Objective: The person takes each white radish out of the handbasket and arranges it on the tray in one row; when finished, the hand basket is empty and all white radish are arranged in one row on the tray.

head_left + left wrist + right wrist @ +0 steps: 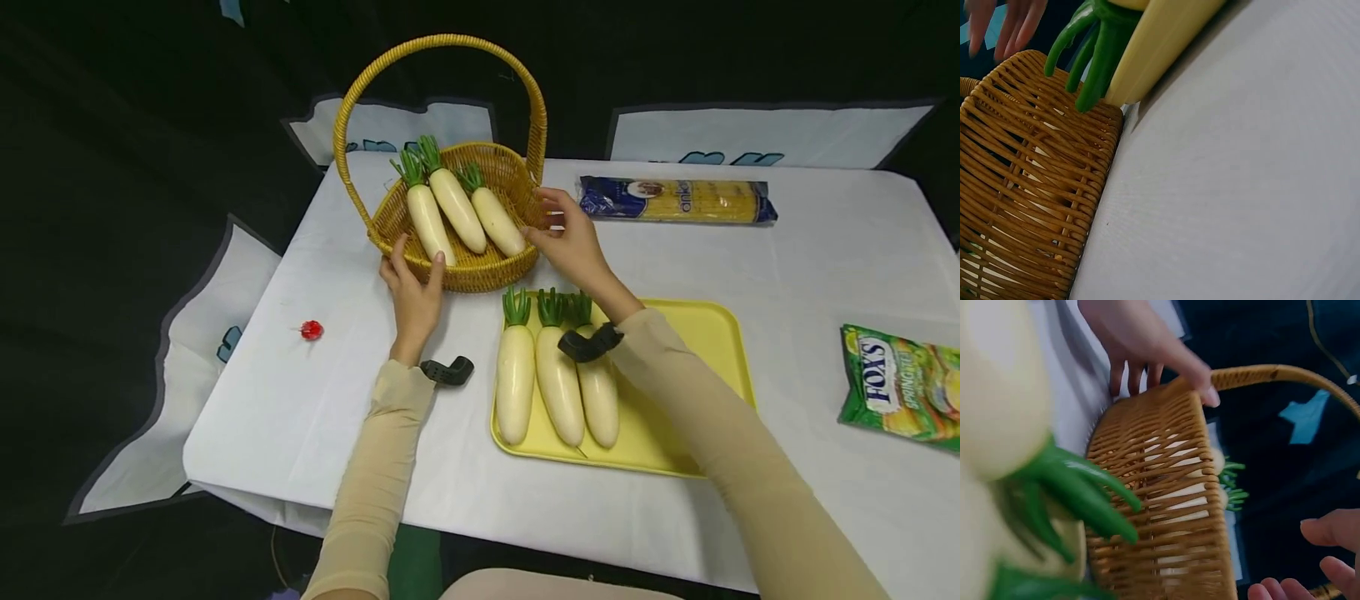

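Observation:
Three white radishes (453,208) with green tops lie in a wicker basket (480,275) with a tall arched handle. My left hand (415,304) touches the basket's front left rim, its fingers spread along the outside. In the right wrist view, that hand's thumb (1200,384) reaches the rim. On the basket's right side, my right hand (573,242) is held with fingers parted near the handle's base, thumb by a radish tip. The left wrist view shows its fingers (1019,28) loose above the rim. Three more white radishes (516,383) lie side by side on a yellow tray (675,417).
A pack of spaghetti (682,200) lies behind the tray, right of the basket. A green FOX'S candy bag (903,383) is at the far right. Something small and red (311,330) lies on the white tablecloth (300,417) at left.

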Motion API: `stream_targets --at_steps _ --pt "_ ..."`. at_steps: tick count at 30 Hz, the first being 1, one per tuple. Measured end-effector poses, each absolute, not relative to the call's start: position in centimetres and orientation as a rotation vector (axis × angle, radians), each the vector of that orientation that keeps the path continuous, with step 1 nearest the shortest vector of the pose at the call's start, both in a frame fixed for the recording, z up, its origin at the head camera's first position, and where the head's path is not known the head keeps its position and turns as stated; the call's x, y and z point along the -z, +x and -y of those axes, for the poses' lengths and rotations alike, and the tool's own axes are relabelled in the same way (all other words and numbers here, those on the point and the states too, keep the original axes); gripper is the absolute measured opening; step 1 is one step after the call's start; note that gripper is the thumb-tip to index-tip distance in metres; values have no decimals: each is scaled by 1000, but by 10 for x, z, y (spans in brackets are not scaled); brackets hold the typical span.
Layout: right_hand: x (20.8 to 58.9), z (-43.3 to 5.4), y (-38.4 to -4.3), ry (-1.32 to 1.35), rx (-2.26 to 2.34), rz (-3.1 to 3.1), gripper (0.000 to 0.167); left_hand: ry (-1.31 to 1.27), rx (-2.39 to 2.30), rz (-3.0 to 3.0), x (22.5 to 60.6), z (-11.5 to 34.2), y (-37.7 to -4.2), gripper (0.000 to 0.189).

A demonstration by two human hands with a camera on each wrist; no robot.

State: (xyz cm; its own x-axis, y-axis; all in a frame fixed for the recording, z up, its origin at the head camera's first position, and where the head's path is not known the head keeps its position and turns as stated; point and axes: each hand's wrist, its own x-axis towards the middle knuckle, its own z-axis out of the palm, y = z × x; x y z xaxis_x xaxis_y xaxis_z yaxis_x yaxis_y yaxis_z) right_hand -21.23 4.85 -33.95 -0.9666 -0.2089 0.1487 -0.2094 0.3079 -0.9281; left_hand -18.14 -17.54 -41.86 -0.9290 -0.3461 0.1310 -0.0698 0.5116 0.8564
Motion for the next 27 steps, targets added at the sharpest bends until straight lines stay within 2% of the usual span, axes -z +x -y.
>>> stream_targets --at_steps 12,20,27 --pt "342 -2 -266 427 -1582 2877 67 353 1391 2469 417 177 -179 70" --pt "344 3 -280 349 -1480 3068 67 348 1381 2467 418 177 -177 68" --pt "339 3 -283 298 -1467 3208 74 352 1372 2463 418 177 -179 70"
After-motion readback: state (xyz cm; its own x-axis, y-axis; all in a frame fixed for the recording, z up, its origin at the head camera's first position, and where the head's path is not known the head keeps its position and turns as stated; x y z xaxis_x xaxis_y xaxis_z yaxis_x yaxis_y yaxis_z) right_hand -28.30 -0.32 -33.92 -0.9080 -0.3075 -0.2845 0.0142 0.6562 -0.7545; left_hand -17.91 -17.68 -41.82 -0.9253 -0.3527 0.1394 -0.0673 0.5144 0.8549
